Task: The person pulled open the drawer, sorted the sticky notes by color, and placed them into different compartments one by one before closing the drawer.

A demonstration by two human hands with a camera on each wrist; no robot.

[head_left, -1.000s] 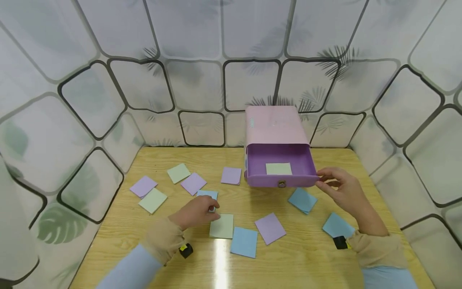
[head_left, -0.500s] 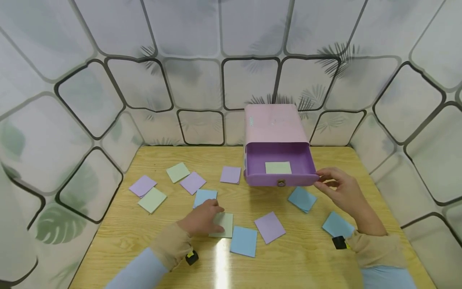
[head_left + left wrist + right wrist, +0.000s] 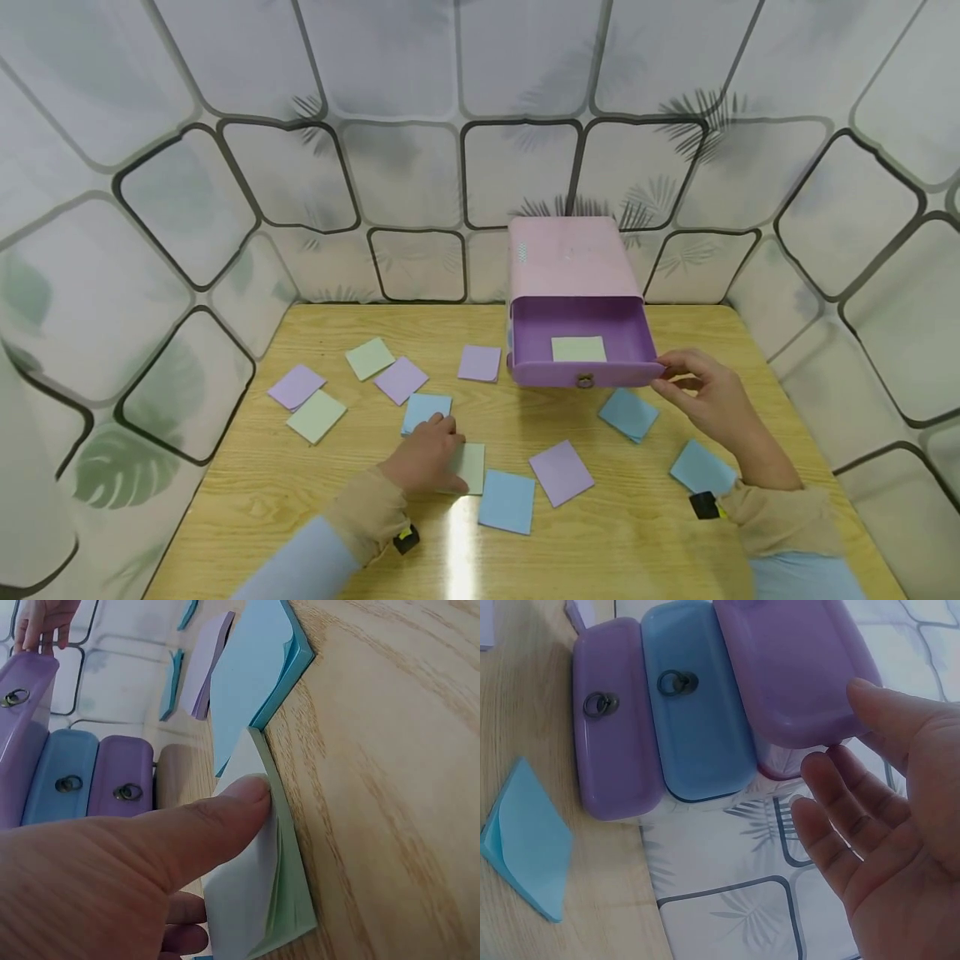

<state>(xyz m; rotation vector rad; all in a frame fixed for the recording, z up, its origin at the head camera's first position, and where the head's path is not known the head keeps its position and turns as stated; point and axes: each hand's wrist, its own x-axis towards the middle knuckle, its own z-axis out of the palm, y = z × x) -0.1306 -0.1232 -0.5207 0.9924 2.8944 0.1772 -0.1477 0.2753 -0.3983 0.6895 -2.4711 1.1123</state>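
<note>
My left hand spans a pale green sticky note pad, its thumb at the near edge and fingers at the opposite side. In the left wrist view the thumb lies over that pad's edge, whose sheets fan slightly apart. My right hand pinches the front corner of the pulled-out top drawer, thumb on the front and fingertips behind and below. Inside the purple drawer lies another green pad. The drawer belongs to a pink cabinet with a blue drawer and a lower purple drawer.
More pads lie across the wooden table: a blue pad and a purple pad right of the left hand, and several blue, purple and green ones around. Patterned cloth walls rise behind and at both sides.
My left hand has moved right and slightly nearer, off the blue pad and onto the green one. The right hand has stayed at the drawer corner.
</note>
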